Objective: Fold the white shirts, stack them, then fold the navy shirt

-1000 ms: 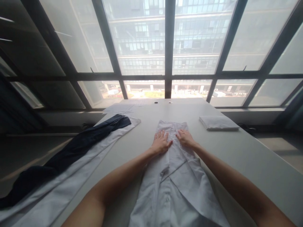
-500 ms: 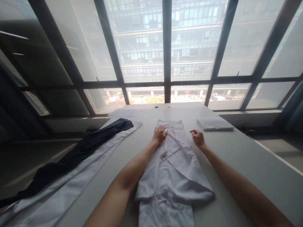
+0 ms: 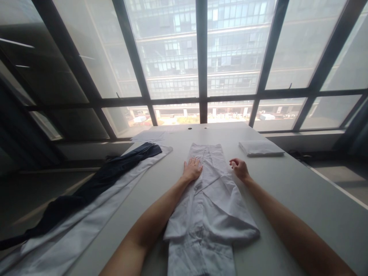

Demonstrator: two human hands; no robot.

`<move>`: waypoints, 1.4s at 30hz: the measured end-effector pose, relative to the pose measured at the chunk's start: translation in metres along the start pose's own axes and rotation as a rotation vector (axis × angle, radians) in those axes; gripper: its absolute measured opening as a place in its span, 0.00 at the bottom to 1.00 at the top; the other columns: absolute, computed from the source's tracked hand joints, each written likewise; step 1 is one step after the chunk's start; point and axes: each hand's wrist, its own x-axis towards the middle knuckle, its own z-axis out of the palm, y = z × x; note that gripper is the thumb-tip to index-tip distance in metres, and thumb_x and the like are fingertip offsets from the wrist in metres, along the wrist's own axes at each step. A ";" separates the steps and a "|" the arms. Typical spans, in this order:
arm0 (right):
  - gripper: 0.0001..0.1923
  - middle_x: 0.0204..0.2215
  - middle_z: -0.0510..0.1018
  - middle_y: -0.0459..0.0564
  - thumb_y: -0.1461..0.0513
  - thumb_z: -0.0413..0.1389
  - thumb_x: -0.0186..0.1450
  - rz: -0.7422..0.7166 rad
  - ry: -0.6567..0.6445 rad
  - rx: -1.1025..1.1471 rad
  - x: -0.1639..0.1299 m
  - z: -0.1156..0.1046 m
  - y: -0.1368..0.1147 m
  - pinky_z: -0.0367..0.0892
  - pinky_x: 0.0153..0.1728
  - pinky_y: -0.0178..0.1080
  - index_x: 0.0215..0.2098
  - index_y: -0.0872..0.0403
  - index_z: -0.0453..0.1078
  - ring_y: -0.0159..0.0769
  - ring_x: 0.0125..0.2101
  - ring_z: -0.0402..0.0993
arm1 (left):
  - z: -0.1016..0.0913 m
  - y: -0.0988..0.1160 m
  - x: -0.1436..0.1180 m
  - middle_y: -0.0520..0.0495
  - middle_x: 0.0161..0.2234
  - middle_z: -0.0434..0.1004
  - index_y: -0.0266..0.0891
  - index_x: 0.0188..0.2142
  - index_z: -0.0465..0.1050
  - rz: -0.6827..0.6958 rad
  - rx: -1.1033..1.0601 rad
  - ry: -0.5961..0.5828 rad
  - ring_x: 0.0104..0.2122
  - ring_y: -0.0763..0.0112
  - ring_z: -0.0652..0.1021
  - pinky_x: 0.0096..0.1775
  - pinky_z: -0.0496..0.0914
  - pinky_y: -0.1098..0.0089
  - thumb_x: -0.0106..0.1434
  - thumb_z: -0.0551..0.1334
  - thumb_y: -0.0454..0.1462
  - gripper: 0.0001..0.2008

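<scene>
A white button-up shirt [image 3: 214, 199] lies lengthwise before me, its sides folded inward and creases crossing its middle. Flat on its upper left part rests my left hand [image 3: 192, 168], fingers stretched out over the cloth. My right hand [image 3: 239, 168] is just off the shirt's right edge, its fingers loosely curled and nothing visible in them. The near end of the shirt runs out of the bottom of the view.
On the left of the white table [image 3: 138, 199] lie a dark garment [image 3: 115, 172] and a white cloth [image 3: 94, 218]. A folded white cloth [image 3: 260, 148] sits at the right, some papers [image 3: 148, 135] at the far left. Large windows rise behind.
My left hand has slid slightly toward me and left along the shirt, fingers spread flatter. My right hand has barely shifted, its fingers slightly less curled.
</scene>
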 end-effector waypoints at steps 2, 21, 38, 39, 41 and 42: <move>0.18 0.27 0.82 0.53 0.56 0.49 0.57 -0.005 -0.015 -0.004 -0.002 -0.001 -0.001 0.69 0.31 0.38 0.35 0.56 0.78 0.39 0.26 0.76 | -0.001 0.001 0.000 0.39 0.72 0.50 0.42 0.70 0.56 -0.004 0.013 -0.013 0.72 0.53 0.50 0.67 0.46 0.40 0.74 0.44 0.50 0.31; 0.18 0.25 0.81 0.53 0.57 0.50 0.56 -0.002 -0.079 -0.005 -0.003 -0.004 -0.002 0.68 0.28 0.37 0.34 0.56 0.78 0.38 0.25 0.75 | -0.010 -0.001 0.001 0.41 0.74 0.44 0.42 0.71 0.53 -0.053 0.015 -0.057 0.72 0.54 0.47 0.67 0.44 0.42 0.69 0.46 0.58 0.38; 0.16 0.37 0.84 0.54 0.54 0.52 0.66 -0.225 -0.240 0.003 -0.019 -0.006 -0.035 0.71 0.38 0.39 0.38 0.54 0.78 0.40 0.37 0.78 | -0.010 -0.003 -0.001 0.42 0.73 0.48 0.45 0.70 0.56 -0.033 0.022 -0.037 0.72 0.54 0.50 0.67 0.47 0.45 0.71 0.47 0.56 0.34; 0.16 0.38 0.83 0.53 0.54 0.52 0.67 -0.286 -0.286 -0.034 -0.022 -0.004 -0.041 0.70 0.39 0.38 0.41 0.53 0.78 0.39 0.37 0.78 | -0.009 -0.003 -0.001 0.42 0.73 0.48 0.45 0.70 0.56 -0.034 0.022 -0.036 0.72 0.54 0.50 0.67 0.47 0.46 0.71 0.47 0.56 0.34; 0.16 0.38 0.82 0.51 0.55 0.54 0.67 -0.355 -0.347 -0.149 -0.028 0.001 -0.051 0.69 0.38 0.37 0.49 0.51 0.77 0.37 0.35 0.77 | -0.009 -0.003 -0.001 0.42 0.73 0.48 0.45 0.70 0.56 -0.035 0.023 -0.031 0.72 0.54 0.50 0.67 0.47 0.46 0.71 0.47 0.57 0.34; 0.18 0.36 0.82 0.49 0.55 0.56 0.66 -0.352 -0.357 -0.212 -0.031 0.004 -0.055 0.68 0.36 0.36 0.53 0.50 0.75 0.36 0.33 0.76 | -0.008 -0.003 -0.001 0.42 0.73 0.48 0.45 0.70 0.56 -0.034 0.023 -0.028 0.72 0.54 0.50 0.67 0.47 0.46 0.71 0.47 0.57 0.34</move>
